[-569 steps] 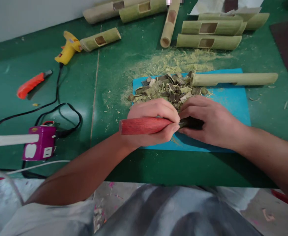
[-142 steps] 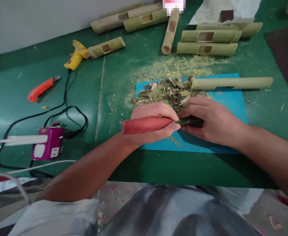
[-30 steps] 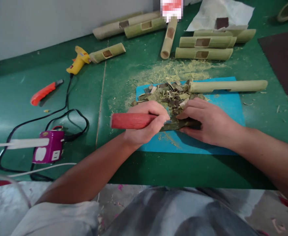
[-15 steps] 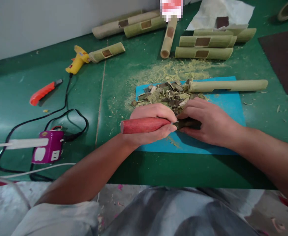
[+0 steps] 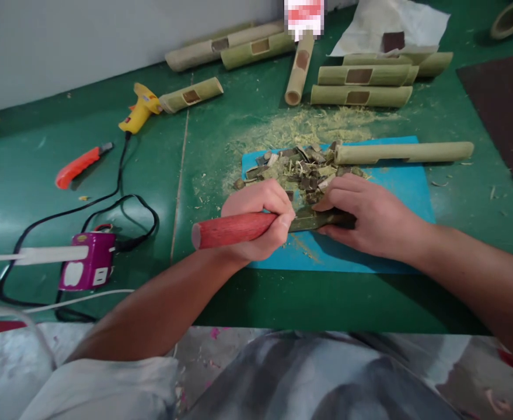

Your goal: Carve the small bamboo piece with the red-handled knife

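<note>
My left hand is wrapped round the red wooden handle of a carving tool, whose tip is hidden behind my fingers. My right hand presses down on a small dark green bamboo piece lying on the blue cutting mat, fingers closed over it. The tool meets the left end of the piece. A heap of bamboo chips lies just behind both hands.
A long bamboo tube lies across the mat's far edge. Several notched bamboo tubes sit at the back. A yellow glue gun, orange utility knife and purple power socket with cables lie left. Sawdust covers the green table.
My left hand has drawn the red-handled tool back to the left, uncovering more of the bamboo piece. My right hand has stayed on the piece.
</note>
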Demonstrator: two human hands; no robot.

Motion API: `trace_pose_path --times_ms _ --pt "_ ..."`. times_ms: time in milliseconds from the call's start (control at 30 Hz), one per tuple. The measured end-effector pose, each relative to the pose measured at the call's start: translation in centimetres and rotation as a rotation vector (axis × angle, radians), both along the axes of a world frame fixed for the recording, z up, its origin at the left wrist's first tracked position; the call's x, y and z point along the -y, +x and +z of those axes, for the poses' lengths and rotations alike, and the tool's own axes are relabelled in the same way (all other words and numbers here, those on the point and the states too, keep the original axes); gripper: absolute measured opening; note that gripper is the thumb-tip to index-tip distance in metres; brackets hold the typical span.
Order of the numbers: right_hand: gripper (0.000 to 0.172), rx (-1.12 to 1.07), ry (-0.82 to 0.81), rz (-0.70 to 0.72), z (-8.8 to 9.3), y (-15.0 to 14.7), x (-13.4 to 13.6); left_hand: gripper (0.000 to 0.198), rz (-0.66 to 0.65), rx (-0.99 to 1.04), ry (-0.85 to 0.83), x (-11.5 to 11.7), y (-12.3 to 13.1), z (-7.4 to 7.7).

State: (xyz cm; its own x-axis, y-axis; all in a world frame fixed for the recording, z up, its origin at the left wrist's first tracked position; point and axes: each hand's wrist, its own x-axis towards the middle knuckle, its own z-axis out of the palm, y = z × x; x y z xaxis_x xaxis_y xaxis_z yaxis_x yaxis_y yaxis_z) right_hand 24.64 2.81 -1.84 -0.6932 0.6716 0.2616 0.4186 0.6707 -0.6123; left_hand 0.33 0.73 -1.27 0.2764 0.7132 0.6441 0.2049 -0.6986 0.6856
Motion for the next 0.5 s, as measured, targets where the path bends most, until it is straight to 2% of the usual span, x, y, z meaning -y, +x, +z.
trace_pose_path --times_ms 267,500 --pt "0.005 -0.003 0.003 0.011 0.0 -0.1 0.1 0.025 0.040 0.072 -0.017 -0.2 -0.2 -1.5" --pt "0.006 -0.016 -0.001 0.006 0.0 0.0 0.0 0.025 0.036 0.120 -0.041 -0.2 -0.4 -1.8"
